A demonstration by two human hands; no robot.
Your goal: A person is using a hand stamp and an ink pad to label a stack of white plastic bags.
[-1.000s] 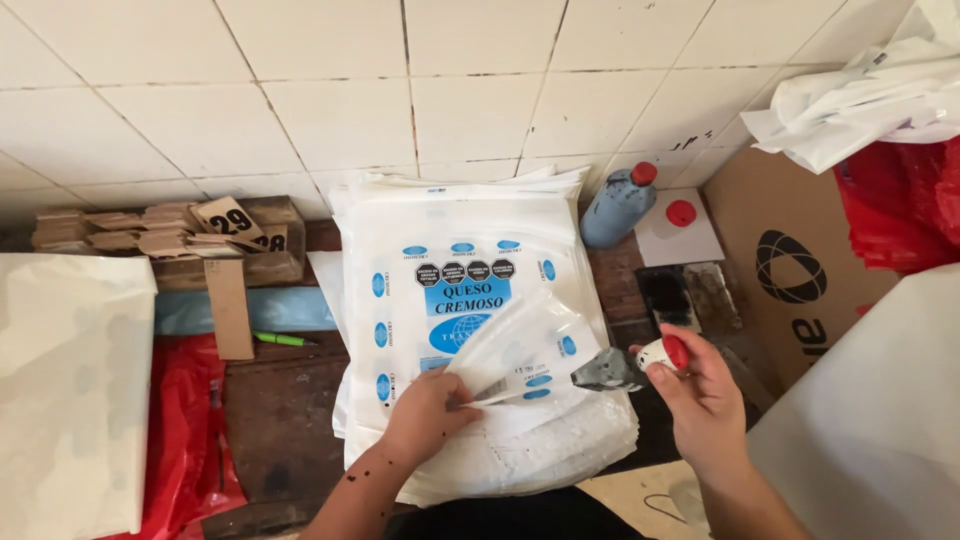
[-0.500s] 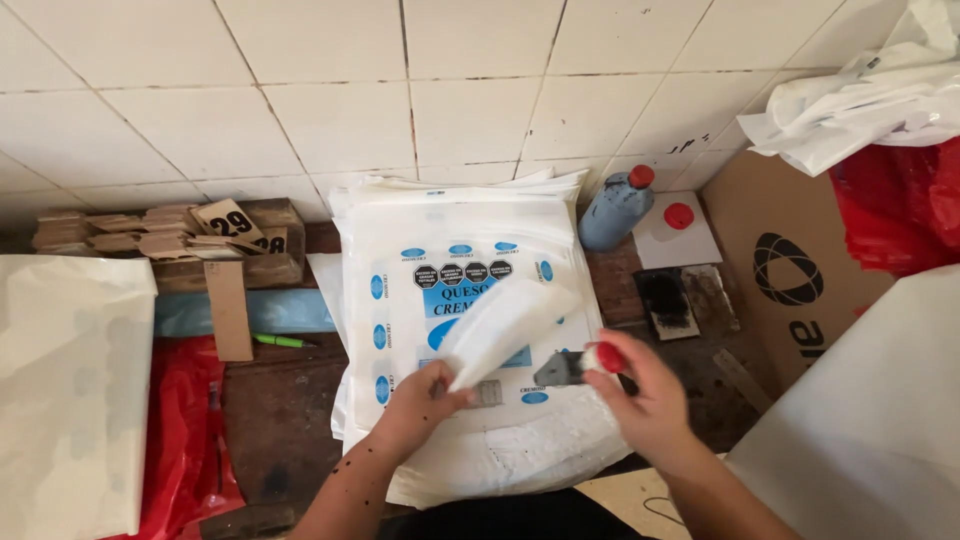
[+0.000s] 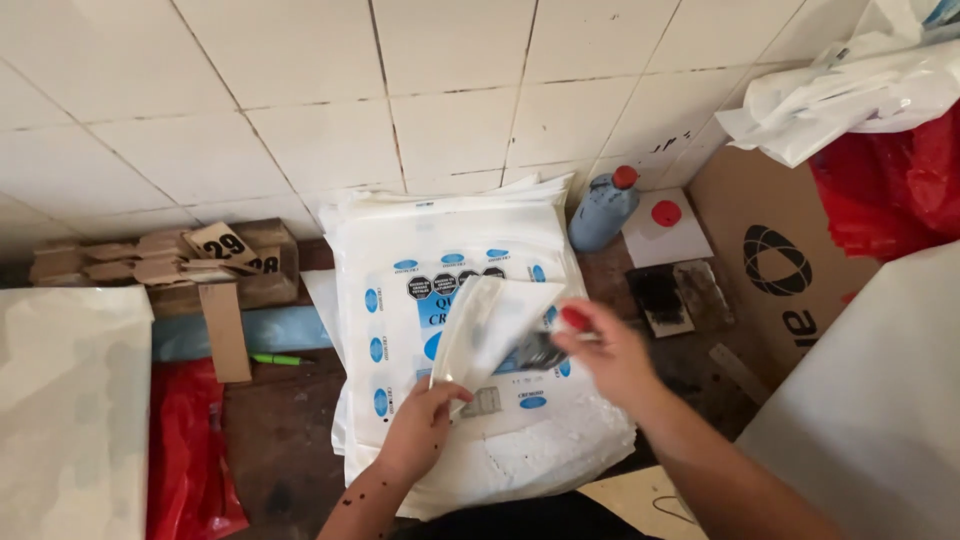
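The right hand [image 3: 610, 355] has swung in from the right edge of the bag stack [image 3: 470, 400], where it held the red-knobbed stamp [image 3: 562, 330] clear a second ago, and now sits over the middle of the top bag with the stamp's dark base down on the print (blurred, so contact is unclear). The left hand [image 3: 420, 425] has lifted the folded-back top bag [image 3: 485, 325] higher and steeper, its flap now standing nearly upright just left of the stamp.
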